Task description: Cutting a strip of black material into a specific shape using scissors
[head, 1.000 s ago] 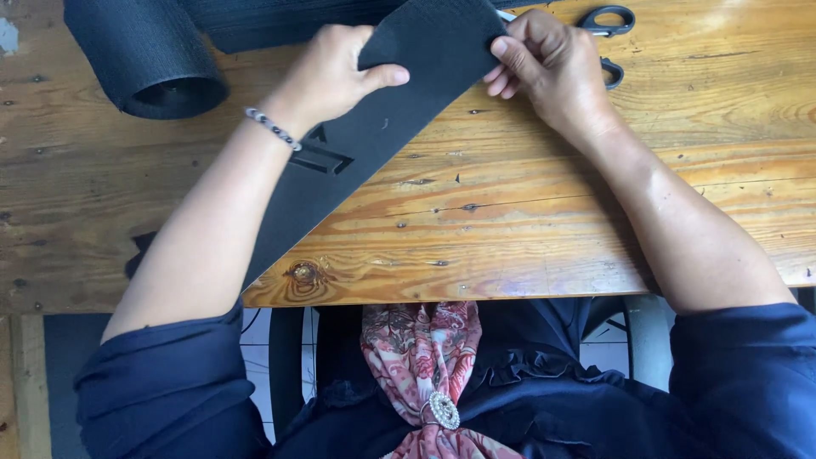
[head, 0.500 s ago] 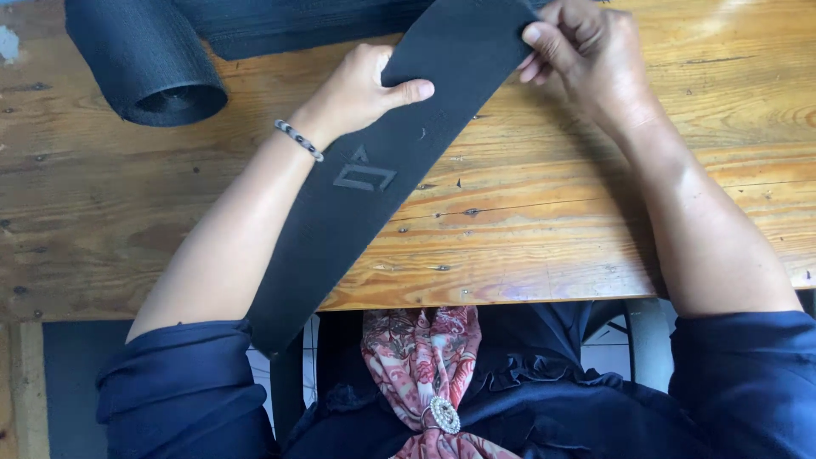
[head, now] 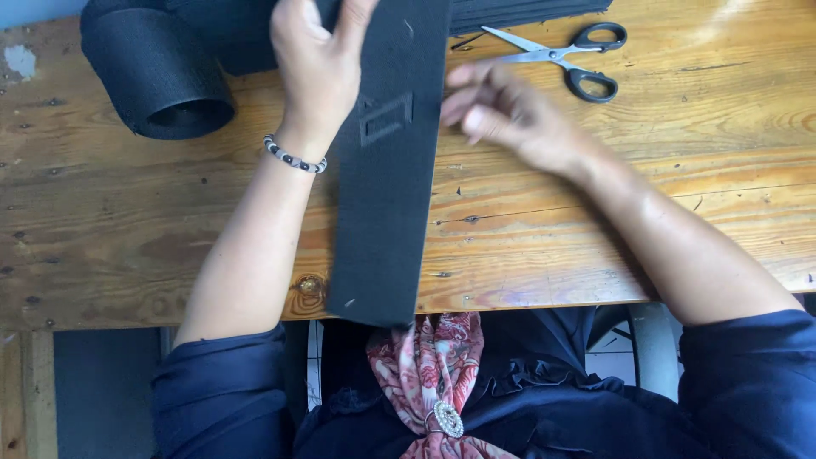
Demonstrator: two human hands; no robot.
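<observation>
Gripping the long black foam strip (head: 382,170) near its upper end, your left hand (head: 319,68) sits at about 11 o'clock in the view, thumb and fingers closed on the strip's left edge. A beaded bracelet (head: 293,157) circles that wrist.

Item: strip. It hangs nearly straight from 12 o'clock down to 6 o'clock, its lower end reaching past the near edge of the wooden table (head: 127,229). An outlined rectangular mark shows on its face just right of your left wrist.

Item: right hand (head: 510,115). At about 1 o'clock, just right of the strip; fingers loosely spread and holding nothing. It is motion-blurred, so whether the fingertips touch the strip's edge is hard to tell.

Item: black roll (head: 157,72), at 10 o'clock, open end facing you.

Item: scissors (head: 561,58), black handles, at 1 o'clock beyond your right hand, lying flat, untouched.
</observation>
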